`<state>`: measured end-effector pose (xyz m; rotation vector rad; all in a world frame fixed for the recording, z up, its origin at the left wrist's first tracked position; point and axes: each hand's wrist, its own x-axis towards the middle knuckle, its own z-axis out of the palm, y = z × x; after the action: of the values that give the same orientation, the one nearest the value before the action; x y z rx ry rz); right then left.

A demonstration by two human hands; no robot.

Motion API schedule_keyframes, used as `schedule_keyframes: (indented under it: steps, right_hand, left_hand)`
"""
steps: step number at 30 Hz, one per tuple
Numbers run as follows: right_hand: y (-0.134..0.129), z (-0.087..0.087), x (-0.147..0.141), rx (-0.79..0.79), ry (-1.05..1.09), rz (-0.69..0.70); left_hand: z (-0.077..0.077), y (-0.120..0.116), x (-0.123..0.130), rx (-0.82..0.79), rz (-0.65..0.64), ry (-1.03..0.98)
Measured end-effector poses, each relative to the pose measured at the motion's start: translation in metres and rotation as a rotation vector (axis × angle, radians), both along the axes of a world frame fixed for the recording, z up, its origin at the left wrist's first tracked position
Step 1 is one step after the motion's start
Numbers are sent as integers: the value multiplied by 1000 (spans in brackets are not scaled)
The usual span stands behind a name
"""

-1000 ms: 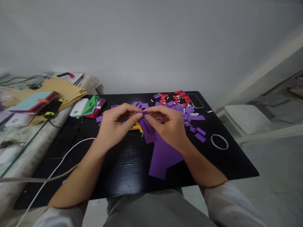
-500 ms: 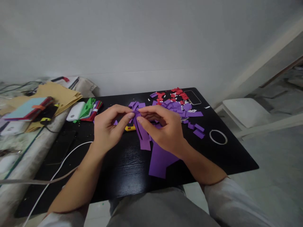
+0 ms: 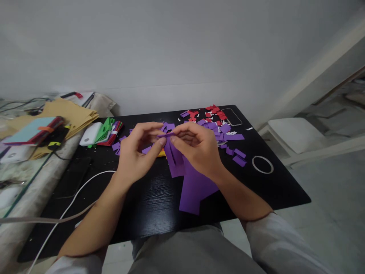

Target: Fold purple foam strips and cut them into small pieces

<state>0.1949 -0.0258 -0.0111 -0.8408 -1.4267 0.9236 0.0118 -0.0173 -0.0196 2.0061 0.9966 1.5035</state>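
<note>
Between both hands hangs a slit piece of purple paper point(image 3: 177, 167), its top edge folded over. My left hand point(image 3: 139, 150) pinches the left end of that fold between thumb and fingers. On the other side, my right hand point(image 3: 198, 146) pinches the right end the same way. Under my right forearm lies a larger purple sheet point(image 3: 191, 194) on the black table point(image 3: 148, 213). Behind my left fingertips, a bit of a yellow tool point(image 3: 162, 153) shows, mostly hidden.
Purple scraps point(image 3: 225, 129) and red scraps point(image 3: 213, 111) are strewn at the back right, near a tape-like ring point(image 3: 262, 164). To the left are bundled coloured papers point(image 3: 110, 131), a white box point(image 3: 90, 134), a dark phone point(image 3: 72, 177) and a white cable point(image 3: 82, 186).
The top of the slit purple paper is now folded across into a flat band. Both hands have shifted slightly, my left one a little to the right.
</note>
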Motion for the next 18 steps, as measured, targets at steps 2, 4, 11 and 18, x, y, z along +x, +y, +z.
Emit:
schedule_keyframes:
  steps: [2,4,11,18]
  right_hand:
    - [4,0,2,-48,18,21]
    - [7,0,2,-89,27,38]
    - [8,-4,0,-106,50,69]
    - [7,-5,-1,-30,37,92]
  left_hand:
    - [1,0,3,-104,-44,-93]
    - [2,0,6,-148,-40,-150]
    - [2,-3,12,-162,39,-211]
    - [-2,-5,14,-125,68,-212]
